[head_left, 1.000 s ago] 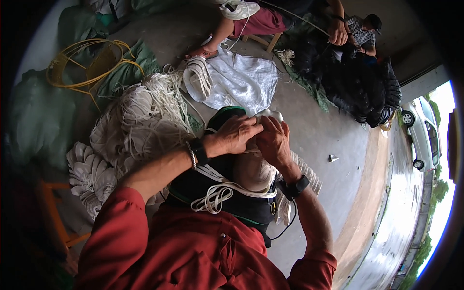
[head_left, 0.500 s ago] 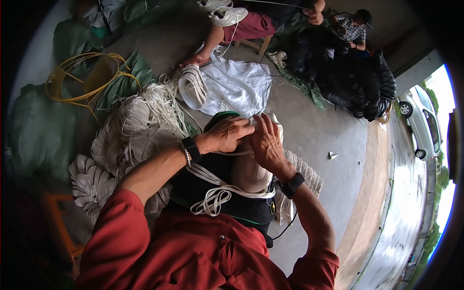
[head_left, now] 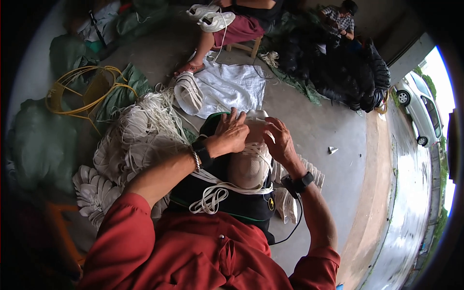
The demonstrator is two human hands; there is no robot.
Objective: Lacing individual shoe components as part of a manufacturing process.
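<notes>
From my remote seat, I see the left hand (head_left: 231,135) with fingers partly spread, the right hand (head_left: 282,143) loosely curled (pinching the lace (head_left: 256,150)? I can't tell). Between them, the white sneaker (head_left: 249,166) seems light, soft; I'd grip its sides.

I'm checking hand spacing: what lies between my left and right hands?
In the head view, a pale laced shoe lies between your left hand and right hand.

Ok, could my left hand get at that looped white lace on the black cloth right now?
Probably yes: the looped white lace lies uncovered on the black cloth, closer to your body than the left hand, with nothing visible blocking it.
</notes>
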